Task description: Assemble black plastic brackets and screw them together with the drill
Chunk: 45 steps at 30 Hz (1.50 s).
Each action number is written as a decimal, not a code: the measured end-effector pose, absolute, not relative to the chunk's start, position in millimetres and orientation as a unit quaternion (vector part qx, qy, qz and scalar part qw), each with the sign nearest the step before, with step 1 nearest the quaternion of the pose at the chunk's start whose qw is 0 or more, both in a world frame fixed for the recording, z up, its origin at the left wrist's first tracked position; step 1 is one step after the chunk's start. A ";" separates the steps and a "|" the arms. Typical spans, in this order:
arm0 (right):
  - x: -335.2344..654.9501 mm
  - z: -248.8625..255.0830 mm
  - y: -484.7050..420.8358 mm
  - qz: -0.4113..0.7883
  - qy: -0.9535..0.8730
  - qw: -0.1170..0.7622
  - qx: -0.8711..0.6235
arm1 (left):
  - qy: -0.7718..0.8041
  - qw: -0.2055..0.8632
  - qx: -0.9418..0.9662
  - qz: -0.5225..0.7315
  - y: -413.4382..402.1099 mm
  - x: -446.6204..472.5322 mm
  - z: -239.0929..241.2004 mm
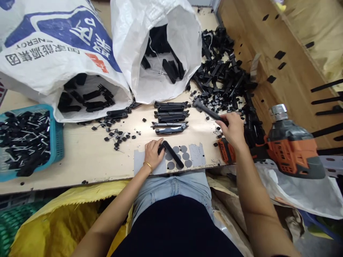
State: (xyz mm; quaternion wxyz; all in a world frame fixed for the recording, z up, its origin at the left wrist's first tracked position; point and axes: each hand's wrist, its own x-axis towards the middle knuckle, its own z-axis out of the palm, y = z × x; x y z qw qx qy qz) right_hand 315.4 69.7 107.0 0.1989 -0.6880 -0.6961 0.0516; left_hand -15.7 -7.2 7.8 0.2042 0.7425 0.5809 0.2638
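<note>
My left hand is closed on a hinged black plastic part near the table's front edge. One of its bars slants down to the right, while the other is mostly under my fingers. To the right, my right hand grips the end of a black bar-shaped part with a wider far end, held near the loose pile. Between and beyond my hands, several folded black parts lie in a row. The nearest one reflects the light. Grey round pads are stuck on the table by my left hand.
White sacks with black parts stand at the back. A blue basket of black-headed screws is at left, with loose screws nearby. A black parts pile lies back right. An orange power tool sits by my right forearm.
</note>
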 end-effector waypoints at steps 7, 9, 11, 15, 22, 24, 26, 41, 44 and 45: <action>308.2 74.2 44.1 0.104 -0.821 0.158 -0.538 | 0.600 0.215 0.721 0.274 -12.1 -19.1 10.1; 301.0 73.6 38.4 0.082 -0.775 0.186 -0.598 | 0.565 0.197 0.752 0.276 -13.5 -23.9 17.6; 287.6 78.2 28.4 0.081 -0.694 0.190 -0.690 | 0.480 0.170 0.825 0.246 -11.7 -25.6 27.3; 247.5 79.5 15.8 0.217 -0.555 0.026 -0.802 | 0.330 0.145 0.925 0.123 3.3 -11.6 41.3; 219.5 62.5 4.2 0.450 -0.355 0.355 -0.739 | 0.434 0.257 0.856 0.112 5.4 2.5 53.1; 210.9 67.9 -4.9 0.544 -0.254 0.466 -0.650 | 0.493 0.338 0.785 0.163 -7.6 4.0 59.0; 197.6 75.5 -11.1 0.577 -0.215 0.501 -0.608 | 0.519 0.402 0.726 0.203 -22.2 9.3 64.4; 156.3 75.3 -18.3 0.562 -0.264 0.469 -0.629 | 0.519 0.336 0.759 0.206 -64.5 14.9 52.3; 149.4 79.5 -23.6 0.568 -0.248 0.497 -0.607 | 0.518 0.326 0.762 0.212 -67.1 14.9 57.2; 147.6 81.1 -24.8 0.569 -0.244 0.501 -0.605 | 0.520 0.321 0.762 0.213 -67.9 15.1 58.8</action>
